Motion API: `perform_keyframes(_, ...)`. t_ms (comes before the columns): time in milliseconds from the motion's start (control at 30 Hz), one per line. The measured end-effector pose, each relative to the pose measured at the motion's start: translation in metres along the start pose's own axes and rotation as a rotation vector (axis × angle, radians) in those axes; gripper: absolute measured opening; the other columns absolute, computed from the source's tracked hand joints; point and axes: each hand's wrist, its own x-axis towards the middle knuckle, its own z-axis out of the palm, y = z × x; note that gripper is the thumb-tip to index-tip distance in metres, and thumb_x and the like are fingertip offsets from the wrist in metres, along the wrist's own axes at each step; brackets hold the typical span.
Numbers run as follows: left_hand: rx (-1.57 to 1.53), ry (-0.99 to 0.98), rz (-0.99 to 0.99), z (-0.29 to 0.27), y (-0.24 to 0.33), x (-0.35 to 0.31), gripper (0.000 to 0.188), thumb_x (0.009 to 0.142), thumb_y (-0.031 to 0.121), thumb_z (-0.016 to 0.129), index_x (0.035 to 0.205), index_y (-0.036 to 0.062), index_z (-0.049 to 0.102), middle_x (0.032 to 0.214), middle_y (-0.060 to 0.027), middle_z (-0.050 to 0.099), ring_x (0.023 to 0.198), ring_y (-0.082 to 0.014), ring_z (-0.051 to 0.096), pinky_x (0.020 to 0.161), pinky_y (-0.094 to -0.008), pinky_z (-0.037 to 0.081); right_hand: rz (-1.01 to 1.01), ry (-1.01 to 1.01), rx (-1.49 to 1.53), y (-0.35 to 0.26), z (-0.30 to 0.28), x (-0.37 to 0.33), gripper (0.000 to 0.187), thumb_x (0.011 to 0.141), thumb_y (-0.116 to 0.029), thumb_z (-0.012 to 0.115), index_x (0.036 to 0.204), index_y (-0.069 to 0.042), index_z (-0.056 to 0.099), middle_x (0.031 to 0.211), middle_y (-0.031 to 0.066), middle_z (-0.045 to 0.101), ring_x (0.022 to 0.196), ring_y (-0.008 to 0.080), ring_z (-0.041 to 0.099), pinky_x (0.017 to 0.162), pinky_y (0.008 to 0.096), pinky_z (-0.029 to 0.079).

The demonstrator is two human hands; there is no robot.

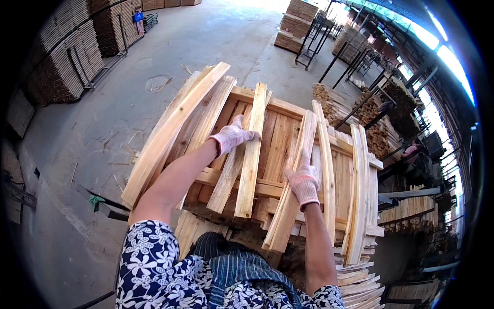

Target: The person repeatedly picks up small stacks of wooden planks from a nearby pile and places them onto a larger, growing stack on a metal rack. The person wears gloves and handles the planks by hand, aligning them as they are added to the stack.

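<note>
My left hand (pixel 232 139), in a pale pinkish work glove, has its thumb and fingers spread. Its fingertips reach the edge of a narrow wooden plank (pixel 250 175) that lies lengthwise on a stack. A second plank (pixel 225 188) lies beside it, partly under the hand. My right hand (pixel 303 183), gloved alike, is closed over another plank (pixel 283 219), thumb on its left side and fingers along its top; the underside of this grip is hidden. Beneath both hands, the stack (pixel 272 141) has planks laid side by side with crosswise strips between layers.
Long, slightly bowed planks (pixel 177 126) lie along the stack's left side, and more planks (pixel 355 193) on its right. Tall timber stacks (pixel 64 62) stand far left. Black metal racks (pixel 311 41) and wood piles (pixel 381 118) line the right. Wood scraps (pixel 162 85) litter the concrete floor.
</note>
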Motion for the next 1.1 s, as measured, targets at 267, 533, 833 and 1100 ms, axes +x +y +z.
perform_keyframes(267, 0.108, -0.046, -0.015, -0.012, -0.003, -0.003, 0.091, 0.086, 0.048, 0.07, 0.15, -0.0023, 0.03, 0.142, -0.0229, 0.05, 0.131, -0.0292, 0.048, 0.106, -0.0342, 0.039, -0.156, 0.011, 0.1, -0.056, 0.012, 0.036, 0.086, 0.088, -0.043, 0.063, 0.156, -0.02, 0.016, 0.128, 0.0378, 0.044, 0.119, 0.0503, 0.053, 0.102, 0.0495, 0.044)
perform_keyframes(533, 0.512, 0.29, 0.145, 0.001, 0.032, -0.026, 0.046, 0.083, 0.025, 0.06, 0.123, 0.0007, 0.056, 0.128, -0.0292, 0.056, 0.122, -0.0411, 0.055, 0.102, -0.0453, 0.046, -0.777, 0.32, -0.602, -0.053, 0.097, 0.089, 0.07, 0.093, -0.037, 0.06, 0.148, -0.003, 0.033, 0.122, 0.031, 0.058, 0.113, 0.0498, 0.056, 0.091, 0.0523, 0.048)
perform_keyframes(833, 0.572, 0.463, 0.169, -0.214, 0.008, -0.093, 0.055, 0.095, 0.046, 0.05, 0.11, -0.005, 0.065, 0.106, -0.0221, 0.069, 0.097, -0.03, 0.068, 0.085, -0.0426, 0.054, -0.525, 0.062, 0.414, -0.084, 0.07, 0.041, 0.068, 0.091, -0.025, 0.059, 0.15, -0.007, 0.031, 0.131, 0.032, 0.049, 0.104, 0.0374, 0.061, 0.088, 0.0439, 0.051)
perform_keyframes(1100, 0.429, 0.157, -0.206, -0.219, -0.044, -0.091, 0.071, 0.097, 0.061, 0.037, 0.143, 0.0078, 0.045, 0.142, -0.0133, 0.052, 0.127, -0.0249, 0.05, 0.108, -0.0366, 0.038, -0.556, 0.114, 0.387, -0.126, 0.118, 0.07, 0.08, 0.089, -0.027, 0.064, 0.155, -0.015, 0.021, 0.12, 0.0327, 0.05, 0.101, 0.04, 0.061, 0.083, 0.0398, 0.054)
